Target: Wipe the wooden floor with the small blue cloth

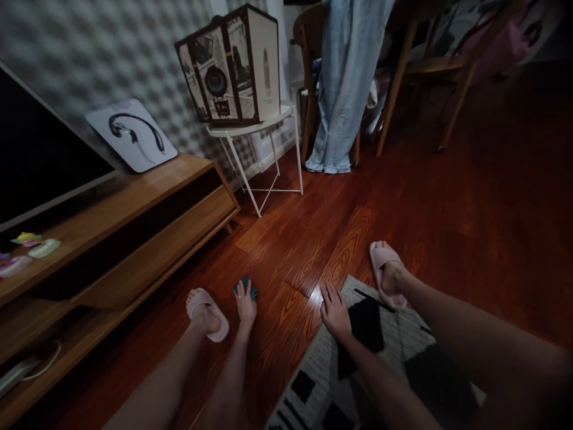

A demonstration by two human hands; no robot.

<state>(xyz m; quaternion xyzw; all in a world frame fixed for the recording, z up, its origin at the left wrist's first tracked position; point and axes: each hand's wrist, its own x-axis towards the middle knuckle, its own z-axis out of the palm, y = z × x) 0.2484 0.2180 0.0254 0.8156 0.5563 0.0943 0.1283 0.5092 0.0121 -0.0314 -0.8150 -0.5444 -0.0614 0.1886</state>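
My left hand, with a ring on one finger, is down at the wooden floor beside my slippered left foot. Its fingers curve over a small, dark teal round object, which may be a ball; the fingers cover part of it. Flat against the floor at the corner of the grey and black patterned rug rests my right hand. Its fingers are stretched out and hold nothing.
Pink slippers are on my feet, one on each side of my hands. To the left runs a low wooden TV cabinet. Ahead, a white side table carries a patterned box. Jeans hang by wooden chairs.
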